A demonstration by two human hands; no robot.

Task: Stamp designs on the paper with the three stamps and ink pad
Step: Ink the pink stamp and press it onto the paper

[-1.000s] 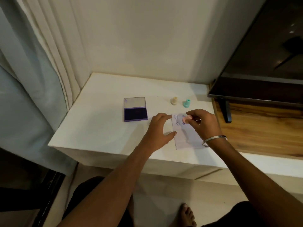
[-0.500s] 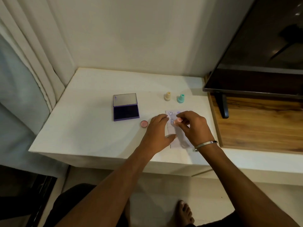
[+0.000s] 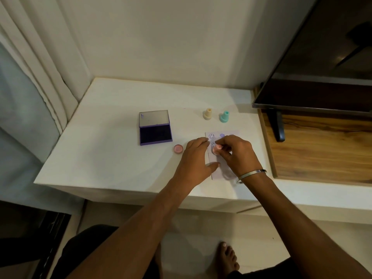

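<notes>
Starting from the left: your open purple ink pad [image 3: 155,133] sits flat on the white tabletop [image 3: 100,154], lid tipped back and the dark pad facing up. Just right of it and nearer you is a small round pink cap [image 3: 178,149], lying on its own, which I'd guess belongs to the stamp you're using.

Then your left hand [image 3: 194,161] is spread flat, fingers loose, not gripping anything, pinning down the left edge of the pale lilac paper sheet [image 3: 223,158]. Good call, that sheet looks light enough to lift with the stamp.

Your right hand [image 3: 234,156] is pinched closed around the little pink stamp [image 3: 216,149], which is standing on the paper just below a couple of smiley prints already there. So you're mid-press on the pink one, looks like. I can't tell how firmly it's seated, your fingers cover most of it.

Further back, the cream stamp [image 3: 207,113] and the mint green stamp [image 3: 224,116] stand upright side by side, well apart from the paper.

Next move, I'd say: lift the pink stamp straight up, no sliding, keep that left hand down, then either re-ink at the pad or swap to another stamp. There's free space lower on the sheet.
</notes>
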